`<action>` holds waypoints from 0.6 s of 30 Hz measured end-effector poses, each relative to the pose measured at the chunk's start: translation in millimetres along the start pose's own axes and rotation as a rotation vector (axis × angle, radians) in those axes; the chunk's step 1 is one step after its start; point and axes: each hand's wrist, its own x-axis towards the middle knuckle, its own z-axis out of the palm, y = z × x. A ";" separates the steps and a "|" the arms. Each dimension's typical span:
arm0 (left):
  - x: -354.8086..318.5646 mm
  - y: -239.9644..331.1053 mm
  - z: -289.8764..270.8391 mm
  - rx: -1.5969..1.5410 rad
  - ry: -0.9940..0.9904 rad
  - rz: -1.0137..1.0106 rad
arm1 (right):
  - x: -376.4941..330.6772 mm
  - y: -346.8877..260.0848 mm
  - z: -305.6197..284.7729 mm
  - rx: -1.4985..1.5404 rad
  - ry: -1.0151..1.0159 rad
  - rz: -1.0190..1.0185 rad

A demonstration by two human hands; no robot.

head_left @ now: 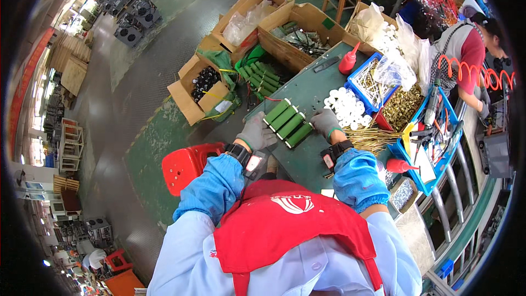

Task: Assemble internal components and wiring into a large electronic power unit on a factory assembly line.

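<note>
Three green ribbed tubes [288,122] with pale ends lie side by side on the dark green tabletop [301,160] in front of me. At their left ends is my left hand [255,132], in a grey glove, with fingers stretched out and apart. My right hand [326,123], also gloved, is at the right end of the nearest tube, its fingers bent inward. What those fingers hold, if anything, is hidden. A pile of white ring-shaped pieces [346,107] lies just beyond the right hand, and a bundle of thin brass-coloured rods [368,139] is beside it.
More green tubes [259,78] are stacked past the table's left edge, near open cardboard boxes [184,94]. At right stand a blue tray of rods [368,83], a bin of brass-coloured parts [402,108], a blue tool tray [426,178] and red squeeze bottles [347,62]. A red stool [183,171] stands left; a co-worker [471,49] works far right.
</note>
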 end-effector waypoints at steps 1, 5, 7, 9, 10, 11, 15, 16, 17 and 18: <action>-2.5 -1.0 -0.1 -0.005 0.020 0.013 | -3.3 -3.9 -1.9 0.001 -0.004 -0.003; -6.6 1.7 4.2 0.000 0.035 0.005 | -8.2 -9.9 -7.7 -0.007 -0.059 0.011; -9.4 3.8 7.4 0.010 -0.006 0.002 | -7.8 -10.2 -8.8 0.001 -0.064 0.016; 0.8 6.8 -1.2 0.018 -0.015 -0.003 | -7.4 -13.4 -9.1 0.004 -0.048 0.021; 1.7 9.5 -1.6 0.028 -0.026 -0.010 | -6.8 -15.1 -9.6 0.004 -0.050 0.021; 2.1 11.0 -2.0 0.026 -0.023 -0.010 | -6.1 -17.1 -9.9 0.023 -0.067 0.037; -16.2 22.1 11.7 0.029 0.045 -0.052 | 0.0 -19.8 -6.3 0.002 -0.082 0.023; -21.7 23.7 17.6 0.021 0.072 -0.082 | 6.6 -9.1 -1.8 0.002 -0.079 0.023; -18.8 22.0 24.7 0.030 0.061 -0.086 | 18.6 14.8 4.4 -0.139 -0.045 -0.129; -15.0 19.9 28.7 -0.010 0.059 -0.100 | 27.3 30.8 9.9 -0.280 -0.018 -0.284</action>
